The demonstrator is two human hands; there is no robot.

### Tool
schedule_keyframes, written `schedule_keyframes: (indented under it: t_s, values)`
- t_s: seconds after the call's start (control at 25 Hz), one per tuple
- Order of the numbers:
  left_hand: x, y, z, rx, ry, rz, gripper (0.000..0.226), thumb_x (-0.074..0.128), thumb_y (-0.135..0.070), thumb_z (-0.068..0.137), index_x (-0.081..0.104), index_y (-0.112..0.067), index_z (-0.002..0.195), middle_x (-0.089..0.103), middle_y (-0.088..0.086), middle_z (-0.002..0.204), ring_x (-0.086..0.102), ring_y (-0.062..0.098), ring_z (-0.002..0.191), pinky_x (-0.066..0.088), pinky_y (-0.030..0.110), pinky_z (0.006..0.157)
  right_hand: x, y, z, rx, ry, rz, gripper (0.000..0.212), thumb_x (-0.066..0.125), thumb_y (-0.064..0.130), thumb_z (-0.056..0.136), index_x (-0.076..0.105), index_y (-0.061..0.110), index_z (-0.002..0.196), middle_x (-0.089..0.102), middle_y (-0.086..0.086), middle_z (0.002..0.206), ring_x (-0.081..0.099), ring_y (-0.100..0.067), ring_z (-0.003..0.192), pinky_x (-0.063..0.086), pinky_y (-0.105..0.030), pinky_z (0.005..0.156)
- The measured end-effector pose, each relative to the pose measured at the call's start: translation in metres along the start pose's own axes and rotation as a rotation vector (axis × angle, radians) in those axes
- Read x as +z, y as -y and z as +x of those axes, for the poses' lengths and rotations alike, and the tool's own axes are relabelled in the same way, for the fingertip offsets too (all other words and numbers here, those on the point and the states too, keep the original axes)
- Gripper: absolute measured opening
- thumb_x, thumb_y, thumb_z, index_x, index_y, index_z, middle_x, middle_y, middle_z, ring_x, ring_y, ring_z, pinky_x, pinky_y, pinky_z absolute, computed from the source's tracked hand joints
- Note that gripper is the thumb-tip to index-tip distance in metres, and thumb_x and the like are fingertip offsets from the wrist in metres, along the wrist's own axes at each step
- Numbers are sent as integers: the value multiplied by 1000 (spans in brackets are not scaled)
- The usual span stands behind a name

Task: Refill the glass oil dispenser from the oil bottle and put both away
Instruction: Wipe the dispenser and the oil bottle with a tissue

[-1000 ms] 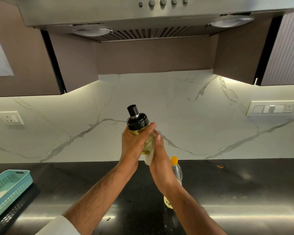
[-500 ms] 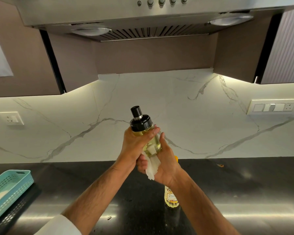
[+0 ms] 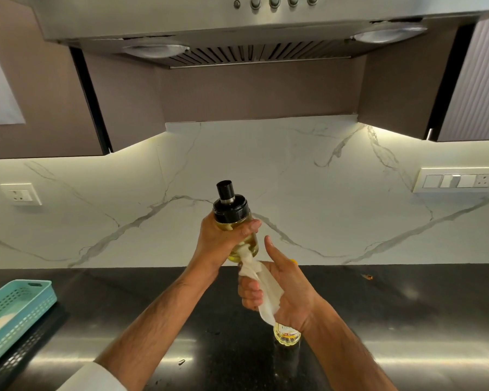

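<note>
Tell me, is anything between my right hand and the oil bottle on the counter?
Yes, partly. The right hand grips a white tissue, so it isn't free to take the oil bottle, which stands on the counter just behind that hand. The left hand holds the dispenser up above, out of the way.

Black polished countertop (image 3: 407, 320) stretching wall to wall under both hands, strip lights glinting off it in long bright bands. Directly below the right hand (image 3: 283, 294) stands the oil bottle (image 3: 287, 334) on the counter, upright, mostly hidden by that wrist, just its yellowish base and a sliver of yellow cap showing. Far off to the left of the left hand (image 3: 223, 238), a turquoise perforated basket (image 3: 20, 306) rests at the counter's edge on a dark perforated tray (image 3: 26, 351). Small orange speck (image 3: 367, 276) well right of the right hand, near the backsplash. A tiny pale fleck (image 3: 181, 362) lies under the left forearm.
</note>
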State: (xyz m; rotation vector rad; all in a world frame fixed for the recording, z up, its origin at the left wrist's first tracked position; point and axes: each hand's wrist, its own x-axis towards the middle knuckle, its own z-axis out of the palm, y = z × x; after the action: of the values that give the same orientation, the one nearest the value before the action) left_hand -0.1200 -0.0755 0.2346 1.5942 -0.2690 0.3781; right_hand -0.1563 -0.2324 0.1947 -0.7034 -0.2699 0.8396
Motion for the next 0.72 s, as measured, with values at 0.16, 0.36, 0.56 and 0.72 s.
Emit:
schedule_keyframes:
  t_s: [0.16, 0.36, 0.56, 0.72]
  values:
    - [-12, 1, -4, -66, 38, -98, 69, 89, -42, 59, 65, -5, 111, 76, 11, 92, 75, 29, 85, 60, 46, 82, 0, 26, -21, -356, -228, 58, 33, 64, 15, 93, 55, 4, 122, 60, -14, 82, 56, -18, 68, 49, -26, 60]
    - [-4, 1, -11, -79, 172, -109, 74, 88, -49, 63, 64, -2, 115, 74, 14, 96, 73, 33, 89, 58, 46, 83, 41, 40, -10, -764, -505, -842, 35, 41, 32, 109, 61, 27, 137, 66, 2, 132, 63, -18, 120, 53, -36, 94]
    - [3, -10, -14, -50, 201, -91, 89, 86, -71, 53, 67, -10, 114, 76, 3, 98, 73, 24, 101, 56, 32, 82, 54, 0, 0, -814, -293, -1173, 77, 19, 79, 92, 3, 45, 159, 2, 23, 168, 6, -2, 155, 18, -52, 125]
    - [-2, -13, -13, -32, 198, -54, 98, 85, -76, 47, 67, -10, 117, 78, 3, 101, 73, 21, 105, 55, 30, 85, 45, -9, 4, -750, -296, -1132, 84, 19, 89, 84, -4, 53, 156, -5, 23, 167, -7, -11, 157, 11, -63, 123]
